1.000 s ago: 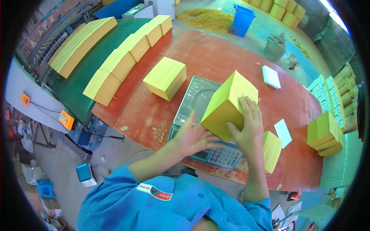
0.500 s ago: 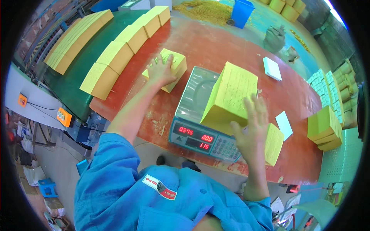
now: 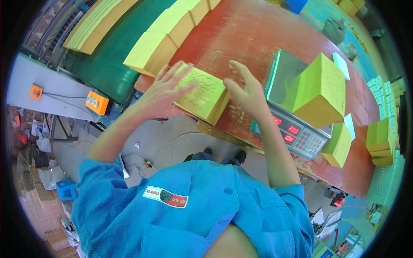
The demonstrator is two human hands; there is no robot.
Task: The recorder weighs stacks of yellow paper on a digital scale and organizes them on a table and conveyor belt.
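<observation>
A block-like stack of yellow paper sheets (image 3: 206, 94), its top pressed with rows of round marks, lies at the near edge of the red table. My left hand (image 3: 165, 92) spreads its fingers over the stack's left side, slightly blurred; whether it touches is hard to tell. On the other side my right hand (image 3: 247, 88) is open, thumb and fingers apart, its thumb close to the stack's right edge. To the right, a taller stack of yellow paper (image 3: 320, 92) rests on a digital scale (image 3: 297, 133) with lit red digits.
A row of yellow paper stacks (image 3: 150, 49) lines the green belt (image 3: 101, 69) on the left, with a long stack (image 3: 97, 28) beyond. A smaller yellow stack (image 3: 337, 146) stands beside the scale. White paper (image 3: 341, 65) lies behind it. An orange switch box (image 3: 97, 102) hangs left.
My right hand has left the big stack on the scale and come over to the smaller stack at my left hand. That stack is now closer to the table's near edge. The view has shifted left.
</observation>
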